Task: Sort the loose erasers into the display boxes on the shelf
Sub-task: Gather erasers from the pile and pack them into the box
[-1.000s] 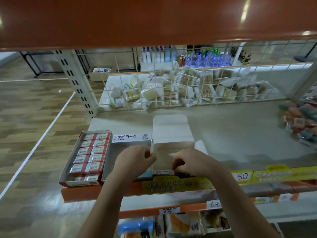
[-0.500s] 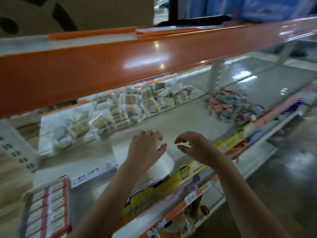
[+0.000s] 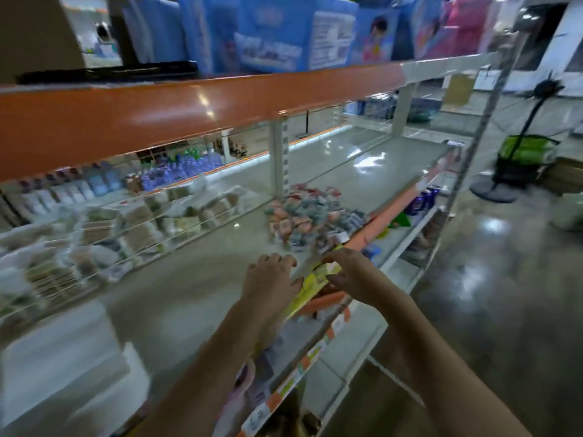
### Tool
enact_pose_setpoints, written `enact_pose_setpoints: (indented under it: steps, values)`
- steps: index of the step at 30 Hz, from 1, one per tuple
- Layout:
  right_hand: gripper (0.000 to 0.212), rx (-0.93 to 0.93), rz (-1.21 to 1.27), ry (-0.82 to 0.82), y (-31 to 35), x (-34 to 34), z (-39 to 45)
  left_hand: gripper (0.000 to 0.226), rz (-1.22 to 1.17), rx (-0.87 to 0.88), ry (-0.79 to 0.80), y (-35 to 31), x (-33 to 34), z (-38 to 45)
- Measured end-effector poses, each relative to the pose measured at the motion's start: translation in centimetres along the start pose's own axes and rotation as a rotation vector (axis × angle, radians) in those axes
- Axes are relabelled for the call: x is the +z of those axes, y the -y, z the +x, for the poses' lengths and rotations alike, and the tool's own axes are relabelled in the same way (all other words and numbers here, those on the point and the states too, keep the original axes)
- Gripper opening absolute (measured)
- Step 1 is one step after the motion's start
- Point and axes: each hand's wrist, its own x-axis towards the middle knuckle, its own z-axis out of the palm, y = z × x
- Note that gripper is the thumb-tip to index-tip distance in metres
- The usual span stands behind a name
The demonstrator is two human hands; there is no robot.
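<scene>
Bare shelf [image 3: 202,288] between wire divider [image 3: 132,244] and eraser pile [image 3: 312,219]

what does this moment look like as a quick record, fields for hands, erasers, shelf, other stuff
left hand: fingers relaxed, holds nothing, above the shelf
right hand: fingers loosely curved, holds nothing, over the shelf's front edge
erasers: loose pile on the shelf, beyond both hands, apart from them
shelf: grey surface, orange front strip with yellow labels
packets: behind a wire divider at the back left
display boxes: too blurred to tell, lower left
</scene>
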Motion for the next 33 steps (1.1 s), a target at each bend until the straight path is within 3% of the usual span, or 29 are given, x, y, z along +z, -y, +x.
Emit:
enact_pose_setpoints:
  steps: [10, 17, 21, 27, 32, 33]
  values:
    - [0.036, 0.075, 0.089, -0.001, -11.3, -2.2, 5.8, 0.04, -0.033, -0.036, -0.038, -4.8, 2.7, 10.6]
    - [0.029, 0.126, 0.114, -0.131, -17.7, -3.1, 12.8, 0.046, -0.009, -0.133, -0.131, -4.4, 3.3, 18.4]
    - [0.028, 0.122, 0.056, -0.041, -20.3, -3.3, 16.6, 0.046, 0.007, -0.191, -0.112, -4.4, 3.8, 20.8]
    - [0.018, 0.092, 0.084, 0.124, -22.9, -3.0, 19.8, 0.054, -0.174, -0.255, -0.045, -4.2, 5.7, 23.0]
    - [0.015, -0.039, 0.145, 0.192, -24.3, -3.6, 21.2, 0.012, -0.1, -0.326, -0.146, -5.1, 5.4, 23.5]
    - [0.016, -0.074, 0.18, 0.172, -24.5, -3.7, 21.3, 0.015, -0.095, -0.356, -0.171, -5.2, 5.1, 23.5]
